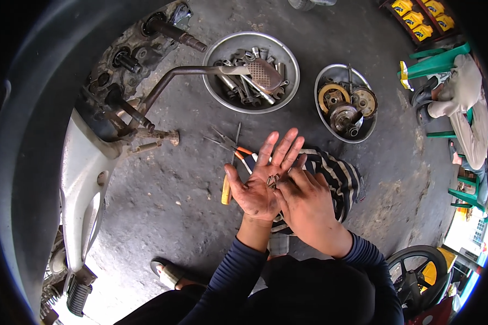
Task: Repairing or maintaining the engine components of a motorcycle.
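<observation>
My left hand (259, 189) is open, palm up, with its fingers stretched out. Several small metal pieces (273, 181), like short bolts or pins, lie on that palm. Over them my right hand (308, 208) is bent, its thumb and fingertips pressed together at the pieces; what sits in the pinch is hidden. Beneath both hands a striped black-and-cream cloth (336, 172) lies bunched up. Just beyond the left hand, pliers with orange handles (241, 150) and a screwdriver with a yellow handle (226, 190) rest on the floor.
A metal basin of wrenches and sockets (251, 108) stands ahead, a kick pedal arm (173, 71) reaching over it. Another basin (346, 140) contains round engine parts. A motorcycle (87, 162) fills the left side. At right are green stools (438, 62), a seated person (463, 92) and a wheel (417, 273).
</observation>
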Tool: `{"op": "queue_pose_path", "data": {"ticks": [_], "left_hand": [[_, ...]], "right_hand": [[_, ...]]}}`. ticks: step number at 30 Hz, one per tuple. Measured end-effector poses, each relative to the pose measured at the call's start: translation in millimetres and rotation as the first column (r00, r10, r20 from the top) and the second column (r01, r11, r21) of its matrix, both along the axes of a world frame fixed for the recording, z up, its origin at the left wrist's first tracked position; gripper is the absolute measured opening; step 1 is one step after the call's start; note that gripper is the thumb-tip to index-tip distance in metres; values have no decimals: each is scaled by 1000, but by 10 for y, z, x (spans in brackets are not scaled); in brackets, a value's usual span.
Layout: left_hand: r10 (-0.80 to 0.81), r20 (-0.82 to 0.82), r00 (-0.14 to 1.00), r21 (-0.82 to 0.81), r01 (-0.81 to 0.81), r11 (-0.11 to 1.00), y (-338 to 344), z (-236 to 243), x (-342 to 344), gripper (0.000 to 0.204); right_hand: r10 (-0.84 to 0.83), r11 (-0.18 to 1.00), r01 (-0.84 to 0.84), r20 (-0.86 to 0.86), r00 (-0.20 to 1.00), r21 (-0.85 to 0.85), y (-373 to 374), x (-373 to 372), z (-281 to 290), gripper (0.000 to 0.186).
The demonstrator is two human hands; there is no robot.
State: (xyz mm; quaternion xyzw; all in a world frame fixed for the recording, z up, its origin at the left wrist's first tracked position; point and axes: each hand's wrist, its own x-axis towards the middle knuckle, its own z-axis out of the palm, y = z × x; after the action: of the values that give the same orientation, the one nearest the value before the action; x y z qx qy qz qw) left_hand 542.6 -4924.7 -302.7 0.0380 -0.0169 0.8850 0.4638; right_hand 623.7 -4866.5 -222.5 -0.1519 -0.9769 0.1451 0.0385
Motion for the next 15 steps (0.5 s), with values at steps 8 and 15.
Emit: {"op": "queue_pose_path", "data": {"ticks": [8, 15], "left_hand": [[-21, -18, 1000, -8, 21, 1000, 29, -27, -20, 103], [-158, 108, 981, 99, 148, 984, -264, -140, -107, 94]], "right_hand": [[-35, 998, 31, -83, 996, -50, -21, -54, -91, 20], [146, 568, -31, 64, 987, -822, 508, 618, 194, 19]]}}
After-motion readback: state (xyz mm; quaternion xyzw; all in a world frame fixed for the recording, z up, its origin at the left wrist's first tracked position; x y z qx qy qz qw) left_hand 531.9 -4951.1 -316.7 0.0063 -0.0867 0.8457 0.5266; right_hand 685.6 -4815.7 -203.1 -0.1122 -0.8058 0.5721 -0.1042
